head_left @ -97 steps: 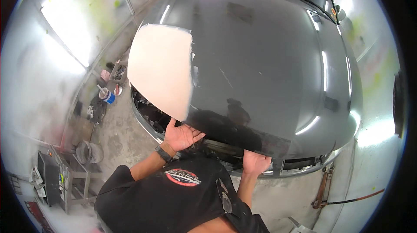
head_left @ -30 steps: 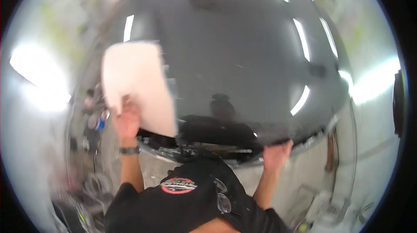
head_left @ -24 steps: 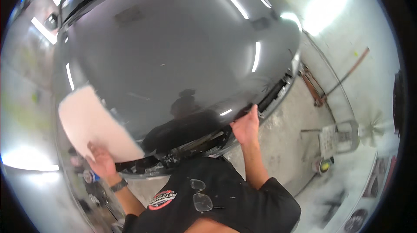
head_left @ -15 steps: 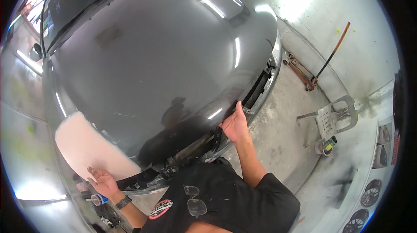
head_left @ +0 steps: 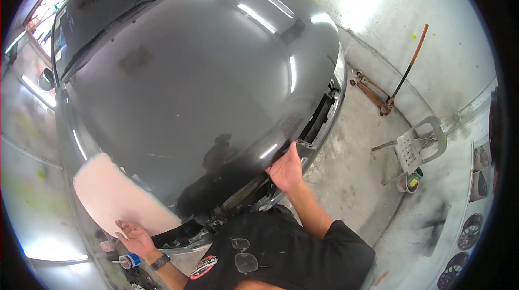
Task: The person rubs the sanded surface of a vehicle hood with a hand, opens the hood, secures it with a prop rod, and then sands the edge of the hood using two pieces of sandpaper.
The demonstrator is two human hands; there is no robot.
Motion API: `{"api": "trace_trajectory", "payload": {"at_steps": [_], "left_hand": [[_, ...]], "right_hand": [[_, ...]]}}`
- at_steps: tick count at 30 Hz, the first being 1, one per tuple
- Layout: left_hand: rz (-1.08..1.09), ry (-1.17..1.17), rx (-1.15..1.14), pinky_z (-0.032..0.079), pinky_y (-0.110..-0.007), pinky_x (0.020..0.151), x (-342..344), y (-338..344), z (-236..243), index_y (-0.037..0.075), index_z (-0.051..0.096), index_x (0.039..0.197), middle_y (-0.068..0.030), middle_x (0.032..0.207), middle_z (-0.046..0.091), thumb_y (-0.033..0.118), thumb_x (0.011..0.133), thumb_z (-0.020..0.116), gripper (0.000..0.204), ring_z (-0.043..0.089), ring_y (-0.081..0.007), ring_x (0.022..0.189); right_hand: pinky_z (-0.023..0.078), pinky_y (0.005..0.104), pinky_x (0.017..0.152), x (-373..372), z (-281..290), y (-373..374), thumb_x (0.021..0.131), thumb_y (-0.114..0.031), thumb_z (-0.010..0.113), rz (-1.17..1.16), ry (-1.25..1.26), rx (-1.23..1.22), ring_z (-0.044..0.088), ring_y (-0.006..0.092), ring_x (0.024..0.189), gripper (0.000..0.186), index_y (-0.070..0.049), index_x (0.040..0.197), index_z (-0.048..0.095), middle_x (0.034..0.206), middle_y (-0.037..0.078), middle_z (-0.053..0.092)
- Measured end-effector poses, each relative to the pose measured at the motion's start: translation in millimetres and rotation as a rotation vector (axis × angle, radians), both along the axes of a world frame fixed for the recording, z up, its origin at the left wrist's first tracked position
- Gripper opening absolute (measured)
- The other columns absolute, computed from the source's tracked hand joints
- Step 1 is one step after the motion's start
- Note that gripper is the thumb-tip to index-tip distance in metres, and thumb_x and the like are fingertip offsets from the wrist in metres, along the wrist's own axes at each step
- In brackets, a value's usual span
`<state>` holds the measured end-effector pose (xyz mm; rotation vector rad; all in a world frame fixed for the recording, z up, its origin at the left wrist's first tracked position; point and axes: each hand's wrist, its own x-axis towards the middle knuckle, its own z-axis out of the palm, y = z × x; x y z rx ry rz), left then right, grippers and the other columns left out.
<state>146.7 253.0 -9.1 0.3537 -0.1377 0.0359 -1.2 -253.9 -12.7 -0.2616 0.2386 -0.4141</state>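
A dark grey car hood [head_left: 200, 73] fills the middle, with a pale pink patch [head_left: 119, 192] on its front corner at left. My left hand [head_left: 137, 236] is at that patch's lower edge, palm up, fingers loosely bent and apart. My right hand [head_left: 286, 166] grips the hood's front edge, thumb upright and fingers at the lip. Below the hood shows a dark opening [head_left: 319, 114] with exposed parts. My black shirt, with eyeglasses [head_left: 244, 257] hanging on it, is at bottom.
A rusty floor jack [head_left: 373, 92] with a long handle stands by the right wall. Nearby are a grey plastic chair [head_left: 411, 146] and a bucket [head_left: 408, 182]. A blue can [head_left: 131, 261] sits low at left, on the floor. Painted walls [head_left: 411, 3] surround the car.
The view has turned right, bringing the jack and chair in. My left hand has moved from beneath the edge to the pale corner. My right hand has shifted slightly along the lip.
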Motion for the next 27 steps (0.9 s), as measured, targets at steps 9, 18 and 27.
{"api": "trace_trajectory", "payload": {"at_steps": [9,18,27], "left_hand": [[-0.085,-0.009,-0.02,0.053,-0.035,0.093,1.5,-1.5,-1.8,-0.001,0.053,0.137,-0.0111,0.133,0.063,0.03,0.106,0.049,0.044,0.062,-0.0201,0.109],[-0.083,0.007,-0.034,0.052,-0.036,0.097,2.9,4.5,-5.1,-0.001,0.054,0.136,-0.0123,0.129,0.065,0.028,0.106,0.048,0.042,0.063,-0.0208,0.107],[-0.088,0.002,-0.037,0.052,-0.034,0.085,5.0,8.7,-10.2,0.001,0.053,0.136,-0.0094,0.128,0.064,0.028,0.106,0.049,0.041,0.063,-0.0201,0.104]], "right_hand": [[0.041,0.0426,0.102,16.1,-7.0,31.5,0.102,-0.057,0.042,-0.223,0.069,0.047,0.054,0.0264,0.118,0.054,-0.013,0.131,0.055,0.126,0.005,0.062],[0.045,0.0438,0.103,23.2,-58.8,43.1,0.106,-0.046,0.044,-0.267,0.335,-0.195,0.059,0.0272,0.117,0.047,-0.005,0.129,0.053,0.127,0.011,0.061],[0.042,0.0287,0.061,21.9,-43.6,37.5,0.103,-0.054,0.048,-0.283,0.535,-0.317,0.056,0.0119,0.069,0.047,-0.009,0.095,0.062,0.081,0.002,0.064]]}}
